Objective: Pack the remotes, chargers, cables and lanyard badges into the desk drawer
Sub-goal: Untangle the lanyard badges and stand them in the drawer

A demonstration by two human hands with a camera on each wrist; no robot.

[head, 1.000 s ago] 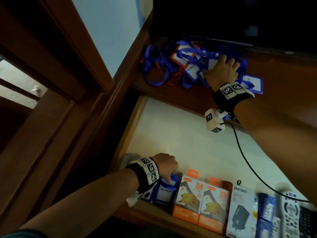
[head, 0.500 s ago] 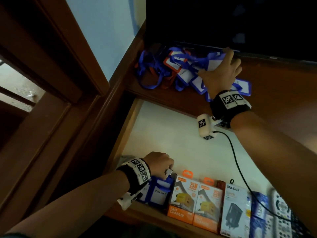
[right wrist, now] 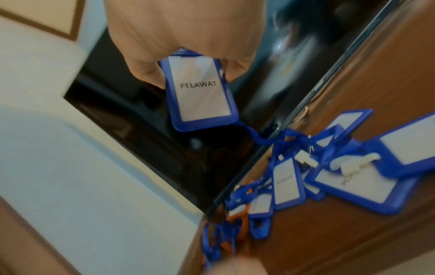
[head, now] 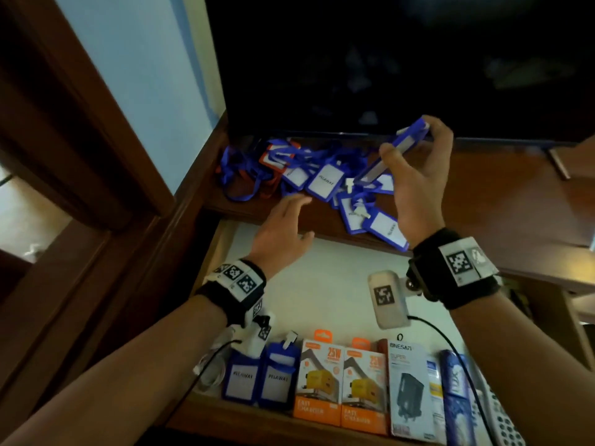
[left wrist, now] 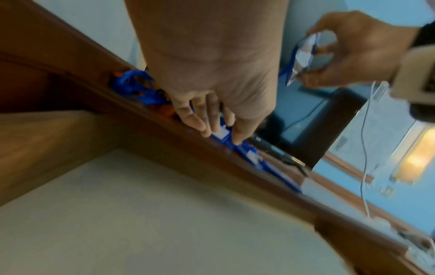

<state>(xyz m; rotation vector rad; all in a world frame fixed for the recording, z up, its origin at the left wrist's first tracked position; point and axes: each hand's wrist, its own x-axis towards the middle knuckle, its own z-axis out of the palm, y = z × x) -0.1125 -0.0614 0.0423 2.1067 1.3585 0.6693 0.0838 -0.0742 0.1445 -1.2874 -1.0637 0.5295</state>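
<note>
My right hand (head: 415, 162) pinches a blue lanyard badge (head: 394, 151) marked PELAWAT (right wrist: 200, 91) and holds it lifted above the desk; its blue strap trails down into the pile. A tangled heap of blue and orange lanyard badges (head: 309, 175) lies on the wooden desk top (head: 502, 201) under the dark screen. My left hand (head: 283, 226) hovers with fingers spread at the desk's front edge beside the heap, holding nothing. Below, the open drawer (head: 322, 284) has two blue badges (head: 260, 378), orange charger boxes (head: 341, 381), a white charger box (head: 409, 387) and remotes (head: 502, 416) along its front.
A dark screen (head: 386, 66) stands close behind the heap. A wooden frame (head: 96, 140) and a blue wall (head: 145, 75) are on the left. A coiled white cable (head: 209, 371) lies in the drawer's front left corner. The drawer's pale floor shows behind the row.
My left hand left the badges at the drawer's front and rose to the desk edge. My right hand lifted one blue badge up out of the heap.
</note>
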